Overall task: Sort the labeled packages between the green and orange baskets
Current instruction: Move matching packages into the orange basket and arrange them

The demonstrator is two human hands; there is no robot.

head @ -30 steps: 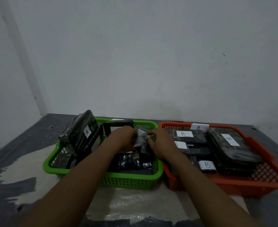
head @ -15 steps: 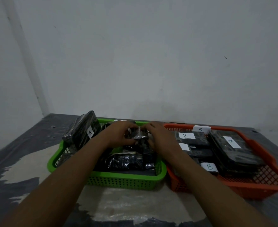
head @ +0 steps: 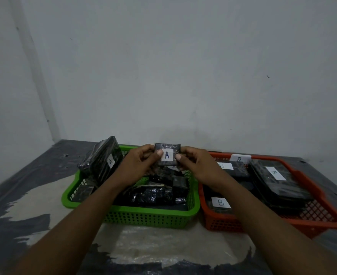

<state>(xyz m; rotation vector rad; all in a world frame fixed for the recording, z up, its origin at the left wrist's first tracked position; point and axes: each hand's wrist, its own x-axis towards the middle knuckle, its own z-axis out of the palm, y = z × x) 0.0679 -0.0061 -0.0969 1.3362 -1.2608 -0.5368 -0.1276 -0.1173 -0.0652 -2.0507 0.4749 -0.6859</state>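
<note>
A small black wrapped package [head: 167, 149] with a white label "A" is held upright above the green basket [head: 147, 216]. My left hand [head: 139, 165] pinches its left side and my right hand [head: 196, 167] pinches its right side, both thumbs on the front. The green basket holds several black packages; a large one labelled "A" [head: 104, 157] leans on its left rim. To its right, the orange basket [head: 312, 221] holds several black packages labelled "B", among them a large flat one [head: 276, 179].
Both baskets stand side by side on a dark table with a worn pale patch [head: 44, 201], pushed close to a white wall [head: 183, 66]. Bare tabletop lies in front of the baskets and to the left.
Both hands lifted the small package out of the green basket and turned it upright, so its "A" label now faces me.
</note>
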